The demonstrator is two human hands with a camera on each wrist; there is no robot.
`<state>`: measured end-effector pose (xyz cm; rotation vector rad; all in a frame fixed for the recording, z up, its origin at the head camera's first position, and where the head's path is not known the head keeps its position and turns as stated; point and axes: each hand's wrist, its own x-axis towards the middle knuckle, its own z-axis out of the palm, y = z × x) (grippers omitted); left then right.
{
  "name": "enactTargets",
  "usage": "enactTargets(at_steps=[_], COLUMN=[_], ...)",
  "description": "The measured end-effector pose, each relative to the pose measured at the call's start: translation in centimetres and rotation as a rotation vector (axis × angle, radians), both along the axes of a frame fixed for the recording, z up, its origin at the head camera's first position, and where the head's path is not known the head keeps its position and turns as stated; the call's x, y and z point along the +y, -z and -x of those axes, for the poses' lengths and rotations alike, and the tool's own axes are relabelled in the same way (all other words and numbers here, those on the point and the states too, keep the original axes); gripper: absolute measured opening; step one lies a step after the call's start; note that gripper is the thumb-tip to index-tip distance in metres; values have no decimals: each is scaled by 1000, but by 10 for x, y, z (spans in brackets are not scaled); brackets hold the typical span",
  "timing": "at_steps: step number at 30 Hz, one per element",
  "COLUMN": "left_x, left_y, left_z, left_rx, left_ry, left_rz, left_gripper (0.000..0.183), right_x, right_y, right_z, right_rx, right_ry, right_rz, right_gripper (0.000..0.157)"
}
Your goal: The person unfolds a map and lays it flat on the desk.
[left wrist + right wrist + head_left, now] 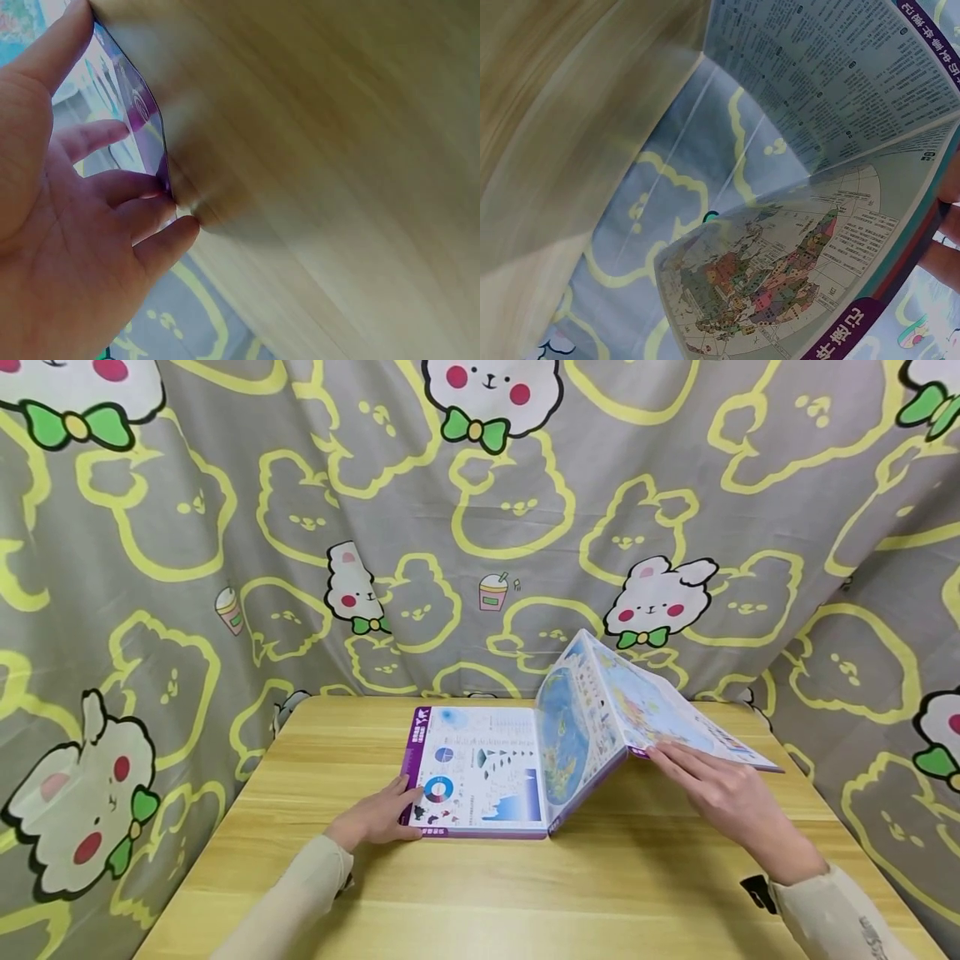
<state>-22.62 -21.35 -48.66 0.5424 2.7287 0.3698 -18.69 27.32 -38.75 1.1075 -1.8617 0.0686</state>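
A purple-edged folding map point(566, 735) lies partly unfolded on the table, its left panel flat with charts and its right panels rising to a peak. At the flat panel's near left corner, my left hand point(378, 814) rests along the edge. In the left wrist view, the fingers of that hand point(82, 202) are loosely spread against the purple border. My right hand point(723, 789) pinches the near edge of the raised panels. The right wrist view shows the underside of the map point(757, 285), with fingers point(941, 251) at its edge; the thumb cannot be made out.
The wooden table point(480, 893) extends around the map. A grey curtain point(420, 518) with cartoon animals hangs behind and at both sides, close to the table's far edge.
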Motion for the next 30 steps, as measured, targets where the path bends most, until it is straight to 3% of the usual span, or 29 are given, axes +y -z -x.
enactTargets(at_steps=[22,30], left_x=[-24,-30], left_y=[-3,-3], left_z=[5,8], left_rx=[-32,-43], left_ry=[-22,-33], left_rz=[-9,-14], left_gripper=[76,76], right_x=[8,12], right_y=[14,25], right_z=[-3,-3], right_rx=[-33,-60], right_ry=[59,46], right_rz=[-1,11], right_gripper=[40,41])
